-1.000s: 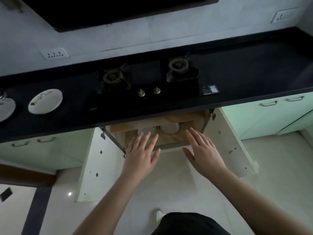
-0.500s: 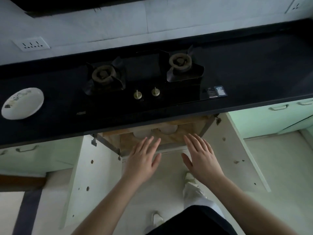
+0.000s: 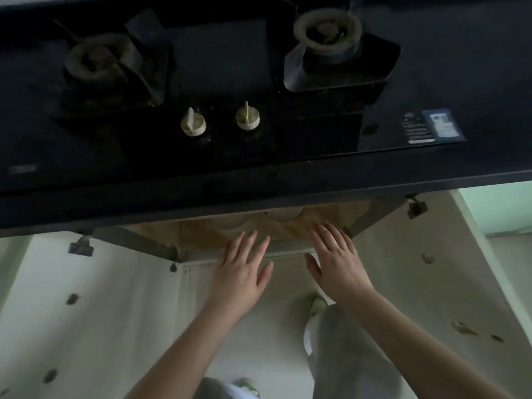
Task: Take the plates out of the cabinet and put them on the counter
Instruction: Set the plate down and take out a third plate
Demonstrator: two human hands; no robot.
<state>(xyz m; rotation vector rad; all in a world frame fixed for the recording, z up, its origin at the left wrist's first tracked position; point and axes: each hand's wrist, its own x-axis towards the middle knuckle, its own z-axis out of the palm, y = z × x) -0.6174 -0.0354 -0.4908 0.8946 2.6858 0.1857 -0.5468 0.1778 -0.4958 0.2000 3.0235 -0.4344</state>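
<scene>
Both hands, left point(image 3: 240, 273) and right point(image 3: 335, 262), have moved closer, fingers spread and empty; plates point(image 3: 283, 216) sit just past the fingertips.

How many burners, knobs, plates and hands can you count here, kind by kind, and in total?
Burners: 2
Knobs: 2
Plates, partly hidden in the cabinet: 2
Hands: 2, left hand, right hand
Total: 8

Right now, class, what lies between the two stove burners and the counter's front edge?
Two knobs, seen in the head view.
</scene>
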